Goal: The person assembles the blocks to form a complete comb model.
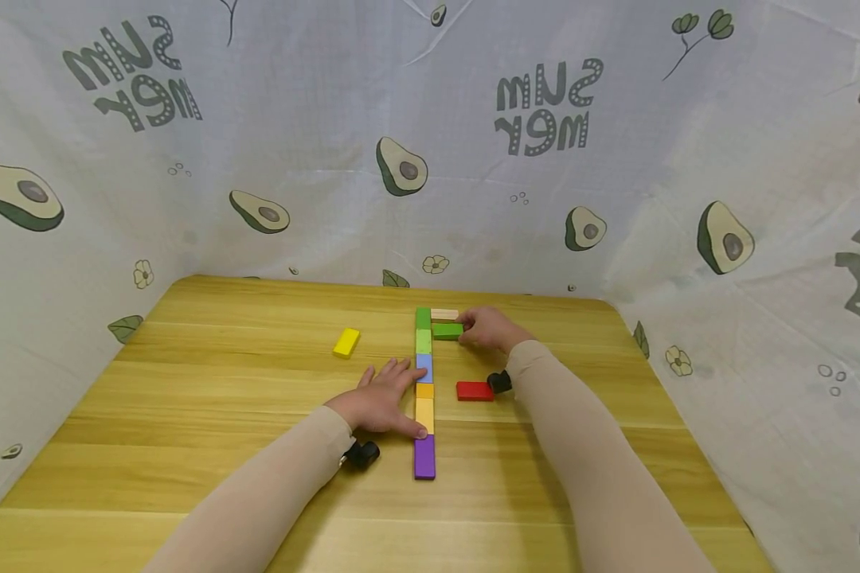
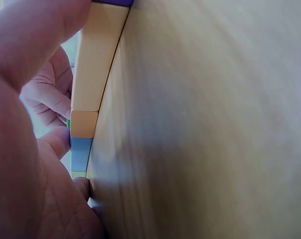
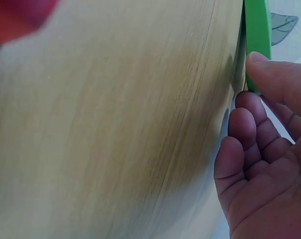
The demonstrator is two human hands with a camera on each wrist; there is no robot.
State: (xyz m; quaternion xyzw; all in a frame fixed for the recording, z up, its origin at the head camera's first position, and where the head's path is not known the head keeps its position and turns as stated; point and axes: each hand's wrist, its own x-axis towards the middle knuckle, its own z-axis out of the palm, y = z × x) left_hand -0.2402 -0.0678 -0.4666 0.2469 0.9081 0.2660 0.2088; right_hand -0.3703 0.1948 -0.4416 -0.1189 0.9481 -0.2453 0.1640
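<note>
A straight column of wooden blocks runs up the middle of the table: purple [image 1: 424,459] nearest, then pale orange [image 1: 425,414], orange [image 1: 425,391], blue [image 1: 424,363], light green [image 1: 424,342] and darker green [image 1: 423,317]. My left hand [image 1: 381,400] lies spread along its left side, thumb by the pale orange block and index finger on the blue one. With thumb and fingers, my right hand [image 1: 493,329] pinches the end of a green block [image 1: 446,331]. That block lies crosswise right of the column, just in front of a plain wood block [image 1: 444,314].
A red block [image 1: 474,391] lies below the right hand, beside the black wrist camera [image 1: 499,382]. Off to the left is a yellow block [image 1: 346,343]. The wooden table [image 1: 208,374] ends at a printed cloth [image 1: 315,239] behind and at both sides.
</note>
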